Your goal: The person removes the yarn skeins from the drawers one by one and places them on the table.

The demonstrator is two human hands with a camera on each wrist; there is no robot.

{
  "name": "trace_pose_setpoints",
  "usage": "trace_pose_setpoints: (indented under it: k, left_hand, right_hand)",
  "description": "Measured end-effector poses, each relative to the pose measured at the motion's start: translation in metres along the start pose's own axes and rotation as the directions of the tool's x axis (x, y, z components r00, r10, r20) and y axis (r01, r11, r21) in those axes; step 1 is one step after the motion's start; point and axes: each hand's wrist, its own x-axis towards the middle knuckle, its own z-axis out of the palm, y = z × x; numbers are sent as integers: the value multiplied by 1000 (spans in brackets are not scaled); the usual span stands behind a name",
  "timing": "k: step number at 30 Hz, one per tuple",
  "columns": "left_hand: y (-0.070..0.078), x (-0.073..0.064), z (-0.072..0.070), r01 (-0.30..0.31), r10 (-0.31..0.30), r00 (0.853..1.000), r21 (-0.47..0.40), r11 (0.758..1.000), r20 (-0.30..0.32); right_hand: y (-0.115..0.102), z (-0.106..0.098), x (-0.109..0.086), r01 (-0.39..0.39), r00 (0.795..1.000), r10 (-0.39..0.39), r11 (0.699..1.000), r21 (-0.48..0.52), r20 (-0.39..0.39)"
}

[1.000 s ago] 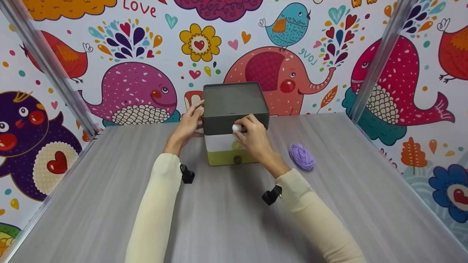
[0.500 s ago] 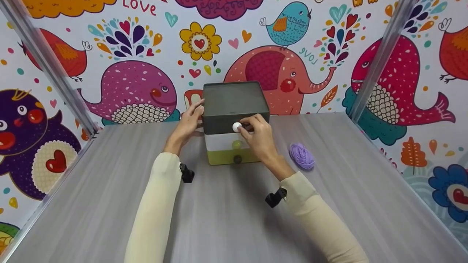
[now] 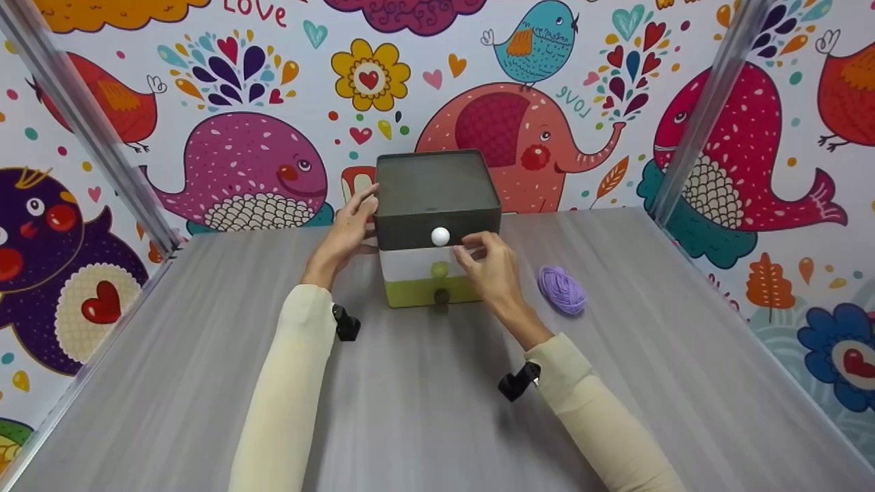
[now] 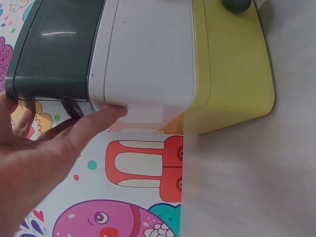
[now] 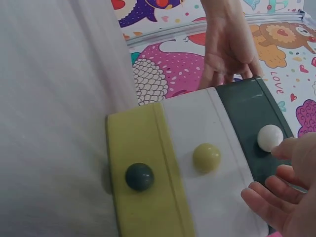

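Observation:
A small three-tier drawer box (image 3: 437, 183) stands near the back wall, dark green on top, white in the middle and yellow-green at the bottom. Its front carries a white knob (image 3: 440, 236), a yellow-green knob (image 3: 439, 270) and a dark green knob (image 5: 139, 177). All the drawers look closed. My left hand (image 3: 350, 229) rests against the box's left side, fingers extended along the upper tiers, as the left wrist view also shows. Just right of the white knob, my right hand (image 3: 495, 270) holds nothing, its fingers loosely bent and apart from the knob in the head view.
A skein of purple yarn (image 3: 562, 290) lies on the grey table (image 3: 410, 396), right of the box. Cartoon-printed walls (image 3: 383, 143) with metal corner posts (image 3: 711, 102) enclose the table at the back and sides. Each wrist wears a small black camera (image 3: 519, 381).
My right hand has let go of the white knob and drawn slightly right and down, so the whole knob shows. My left hand stays against the box.

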Motion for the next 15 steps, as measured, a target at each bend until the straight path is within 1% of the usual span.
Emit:
trace_pose_setpoints:
  k: [5, 15]
  left_hand:
    - [0, 0, -1, 0, 0, 1000, -12, 1000, -3]
    - [1, -2, 0, 7, -7, 1000, 6, 1000, -11]
  right_hand:
    - [7, 7, -7, -74, 996, 75, 997, -7, 41]
    - [15, 23, -19, -161, 984, 160, 987, 3, 75]
